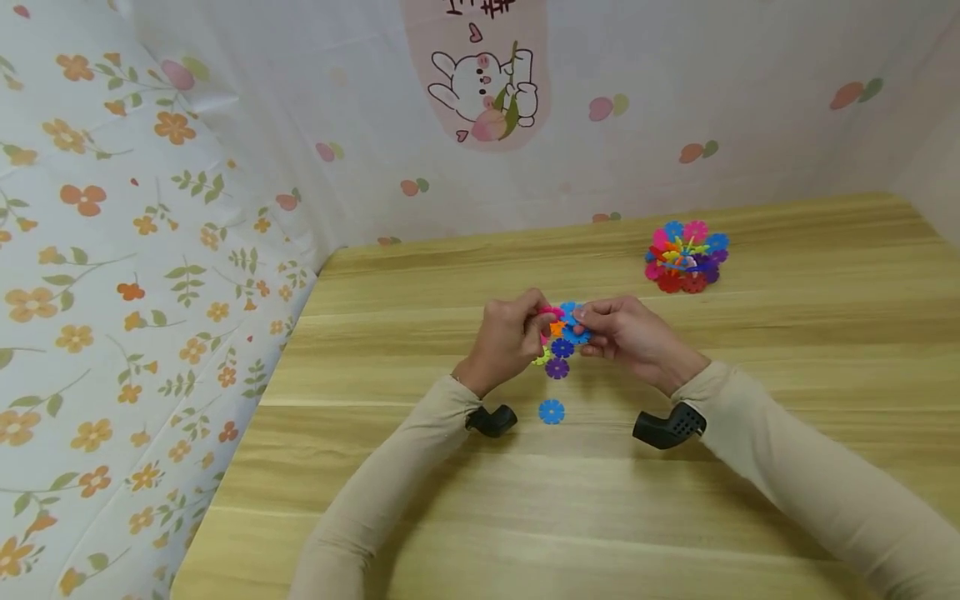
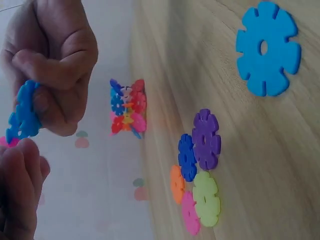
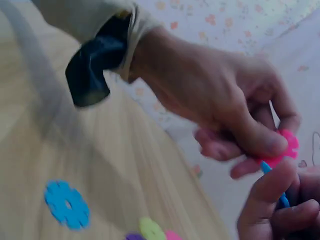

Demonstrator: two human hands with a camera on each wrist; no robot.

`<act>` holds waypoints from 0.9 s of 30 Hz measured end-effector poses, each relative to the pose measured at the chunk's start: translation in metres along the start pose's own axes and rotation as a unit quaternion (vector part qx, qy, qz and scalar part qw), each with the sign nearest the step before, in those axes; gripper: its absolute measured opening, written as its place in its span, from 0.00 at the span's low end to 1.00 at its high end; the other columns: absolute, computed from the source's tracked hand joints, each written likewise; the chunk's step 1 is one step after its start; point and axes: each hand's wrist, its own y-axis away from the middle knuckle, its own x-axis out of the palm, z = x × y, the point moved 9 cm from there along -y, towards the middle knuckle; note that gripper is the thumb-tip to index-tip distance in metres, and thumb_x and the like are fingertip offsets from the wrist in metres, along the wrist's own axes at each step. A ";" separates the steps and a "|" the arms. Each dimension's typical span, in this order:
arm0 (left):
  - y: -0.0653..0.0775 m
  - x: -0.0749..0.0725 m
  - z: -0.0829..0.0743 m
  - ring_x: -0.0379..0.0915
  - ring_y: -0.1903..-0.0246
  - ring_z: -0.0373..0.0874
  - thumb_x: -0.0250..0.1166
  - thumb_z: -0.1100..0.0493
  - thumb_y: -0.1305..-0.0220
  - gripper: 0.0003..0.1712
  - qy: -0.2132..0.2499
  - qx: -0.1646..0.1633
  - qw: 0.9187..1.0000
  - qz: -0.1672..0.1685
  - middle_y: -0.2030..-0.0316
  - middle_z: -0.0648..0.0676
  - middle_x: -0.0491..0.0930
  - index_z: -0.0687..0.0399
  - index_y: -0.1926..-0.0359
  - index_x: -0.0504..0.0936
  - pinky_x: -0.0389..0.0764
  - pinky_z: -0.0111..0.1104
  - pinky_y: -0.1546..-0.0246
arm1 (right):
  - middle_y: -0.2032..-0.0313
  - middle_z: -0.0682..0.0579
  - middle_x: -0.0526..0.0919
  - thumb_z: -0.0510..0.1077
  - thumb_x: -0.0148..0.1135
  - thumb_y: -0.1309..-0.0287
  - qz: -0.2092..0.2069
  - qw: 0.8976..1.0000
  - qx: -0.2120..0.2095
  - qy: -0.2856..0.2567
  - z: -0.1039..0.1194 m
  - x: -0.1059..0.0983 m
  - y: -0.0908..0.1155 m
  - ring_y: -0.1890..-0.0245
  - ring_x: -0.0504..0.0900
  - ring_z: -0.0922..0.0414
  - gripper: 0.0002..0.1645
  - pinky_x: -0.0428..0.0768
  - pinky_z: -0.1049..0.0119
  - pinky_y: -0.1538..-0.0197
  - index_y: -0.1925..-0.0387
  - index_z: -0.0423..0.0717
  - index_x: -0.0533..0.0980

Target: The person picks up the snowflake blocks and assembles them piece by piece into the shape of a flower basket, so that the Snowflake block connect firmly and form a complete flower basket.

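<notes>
Table [image 1: 465, 542]; left hand [image 1: 512, 340]; right hand [image 1: 628, 337].
On my remote head feed, the right pinches blue discs [image 1: 568, 309], at three o'clock of the pink disc [image 3: 291, 142] the left pinches; both sit between the hands, contact unclear to me.

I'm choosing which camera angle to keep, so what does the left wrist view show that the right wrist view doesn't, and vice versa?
Only the left wrist view shows the multicoloured cluster, orange disc and dark blue disc.

Only the right wrist view shows a beige sleeve and black wrist mount.

Both show the left hand, right hand, held pink piece and held light blue piece, plus, on the wooden table, the loose light blue disc, purple disc, yellow-green disc and loose pink disc, the last three cut off in the right wrist view.
</notes>
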 end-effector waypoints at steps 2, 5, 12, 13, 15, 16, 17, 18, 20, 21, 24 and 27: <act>0.000 -0.001 -0.002 0.82 0.83 0.42 0.59 0.71 0.31 0.06 -0.017 0.005 1.000 -0.005 0.77 0.60 0.86 0.66 0.67 0.76 0.76 0.14 0.77 | 0.72 0.57 0.79 0.40 0.49 0.25 -0.006 1.000 -0.005 -0.024 -0.001 0.003 0.000 0.76 0.75 0.65 0.21 0.85 0.73 0.61 0.75 0.47 0.81; 0.000 -0.001 0.000 0.81 0.84 0.42 0.58 0.73 0.31 0.06 -0.012 0.005 1.000 0.008 0.77 0.60 0.86 0.66 0.67 0.75 0.75 0.15 0.79 | 0.72 0.57 0.79 0.39 0.50 0.25 -0.012 1.000 -0.007 -0.027 -0.002 0.006 -0.001 0.76 0.75 0.65 0.21 0.85 0.73 0.61 0.75 0.46 0.80; 0.000 0.007 0.022 0.88 0.70 0.51 0.58 0.65 0.27 0.09 0.131 -0.111 0.982 0.082 0.64 0.65 0.87 0.67 0.51 0.75 0.86 0.27 0.70 | 0.73 0.59 0.78 0.43 0.50 0.24 -0.025 0.998 -0.022 0.059 0.004 0.000 -0.009 0.79 0.71 0.64 0.22 0.83 0.72 0.65 0.75 0.48 0.81; 0.000 0.009 0.024 0.89 0.66 0.52 0.59 0.64 0.27 0.13 0.139 -0.126 0.978 0.089 0.60 0.65 0.87 0.66 0.46 0.74 0.87 0.28 0.67 | 0.74 0.58 0.76 0.43 0.50 0.24 -0.021 0.997 -0.025 0.073 0.004 0.000 -0.010 0.78 0.69 0.63 0.22 0.82 0.71 0.65 0.76 0.47 0.80; -0.002 0.010 0.026 0.89 0.63 0.52 0.61 0.61 0.28 0.20 0.129 -0.137 0.977 0.097 0.56 0.63 0.87 0.64 0.40 0.73 0.87 0.28 0.63 | 0.74 0.56 0.73 0.42 0.49 0.24 -0.012 0.993 -0.032 0.110 0.005 0.000 -0.011 0.77 0.69 0.62 0.22 0.82 0.68 0.64 0.77 0.45 0.77; -0.003 0.010 0.025 0.89 0.61 0.51 0.63 0.60 0.29 0.22 0.119 -0.133 0.979 0.097 0.54 0.62 0.86 0.63 0.38 0.74 0.86 0.27 0.61 | 0.73 0.55 0.71 0.42 0.49 0.24 -0.009 0.991 -0.036 0.128 0.005 0.001 -0.011 0.77 0.69 0.61 0.22 0.83 0.67 0.63 0.77 0.44 0.77; -0.004 0.010 0.023 0.89 0.60 0.50 0.64 0.59 0.30 0.23 0.106 -0.125 0.982 0.094 0.53 0.62 0.87 0.62 0.38 0.75 0.86 0.26 0.60 | 0.74 0.54 0.70 0.42 0.48 0.24 -0.006 0.988 -0.042 0.148 0.006 0.001 -0.011 0.76 0.69 0.60 0.21 0.83 0.65 0.62 0.76 0.43 0.76; -0.006 0.009 0.021 0.89 0.59 0.49 0.65 0.59 0.32 0.22 0.089 -0.112 0.986 0.090 0.53 0.61 0.87 0.62 0.39 0.77 0.86 0.25 0.59 | 0.74 0.53 0.69 0.42 0.48 0.24 -0.006 0.985 -0.046 0.163 0.006 0.001 -0.011 0.76 0.69 0.59 0.20 0.83 0.64 0.62 0.74 0.41 0.76; -0.008 0.007 0.016 0.88 0.58 0.47 0.67 0.59 0.34 0.20 0.066 -0.088 0.990 0.084 0.53 0.60 0.88 0.63 0.43 0.81 0.85 0.24 0.57 | 0.74 0.52 0.70 0.43 0.49 0.24 -0.007 0.980 -0.053 0.193 0.008 -0.003 -0.009 0.74 0.73 0.57 0.18 0.85 0.62 0.59 0.68 0.38 0.78; -0.008 0.007 0.014 0.88 0.57 0.47 0.68 0.59 0.35 0.20 0.061 -0.077 0.992 0.081 0.53 0.60 0.88 0.64 0.45 0.81 0.85 0.24 0.55 | 0.74 0.52 0.71 0.43 0.50 0.24 -0.008 0.977 -0.057 0.204 0.009 -0.005 -0.007 0.74 0.74 0.56 0.17 0.85 0.61 0.58 0.65 0.36 0.79; -0.009 0.007 0.011 0.88 0.59 0.46 0.71 0.59 0.38 0.22 0.046 -0.050 0.994 0.081 0.54 0.60 0.88 0.66 0.46 0.82 0.84 0.22 0.56 | 0.73 0.52 0.76 0.43 0.53 0.26 -0.010 0.971 -0.070 0.228 0.011 -0.009 -0.004 0.71 0.78 0.55 0.17 0.86 0.63 0.57 0.56 0.31 0.80; -0.008 0.008 0.007 0.88 0.61 0.44 0.71 0.59 0.39 0.22 0.024 -0.014 0.996 0.080 0.56 0.59 0.88 0.66 0.46 0.82 0.83 0.19 0.57 | 0.70 0.52 0.80 0.43 0.56 0.27 -0.021 0.961 -0.084 0.261 0.012 -0.012 -0.001 0.70 0.81 0.57 0.16 0.86 0.65 0.57 0.55 0.32 0.81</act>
